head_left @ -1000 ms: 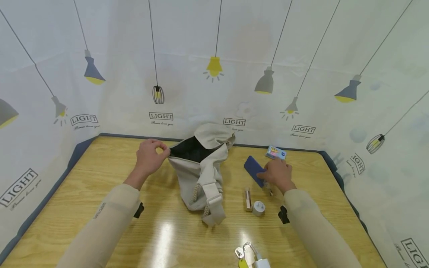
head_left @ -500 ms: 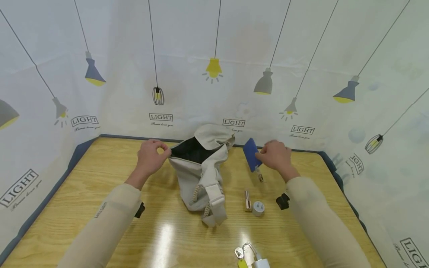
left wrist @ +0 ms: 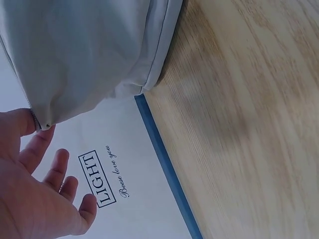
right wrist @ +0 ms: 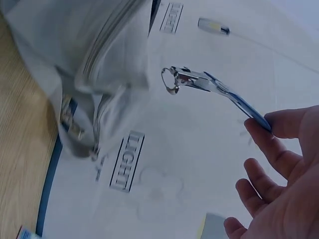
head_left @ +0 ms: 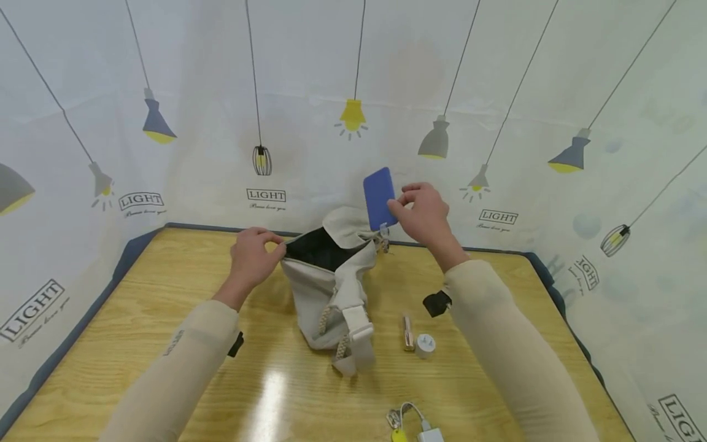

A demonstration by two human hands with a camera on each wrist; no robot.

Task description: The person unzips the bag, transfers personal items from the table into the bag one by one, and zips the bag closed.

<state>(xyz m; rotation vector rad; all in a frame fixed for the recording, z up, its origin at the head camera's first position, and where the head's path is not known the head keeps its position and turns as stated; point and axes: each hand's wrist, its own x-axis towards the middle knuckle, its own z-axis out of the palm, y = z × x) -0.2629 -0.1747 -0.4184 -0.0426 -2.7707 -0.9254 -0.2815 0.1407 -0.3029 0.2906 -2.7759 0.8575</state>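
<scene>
A light grey bag stands on the table with its dark inside showing. My left hand pinches the left corner of the bag's opening between thumb and index finger, its other fingers loosely bent in the left wrist view. My right hand pinches a flat blue card holder by its edge between thumb and fingertips. It is raised at the bag's upper right, in front of the wall. From its lower end hangs a clear tab with a metal clip and ring.
Right of the bag, a slim pinkish tube lies beside a small round white thing. Nearer the front are keys with a yellow tag and a white charger with a cable. A printed cloth wall borders the table.
My right hand has lifted the blue card holder off the table and carried it up and left, towards the bag. My left hand keeps its pinch on the bag's corner.
</scene>
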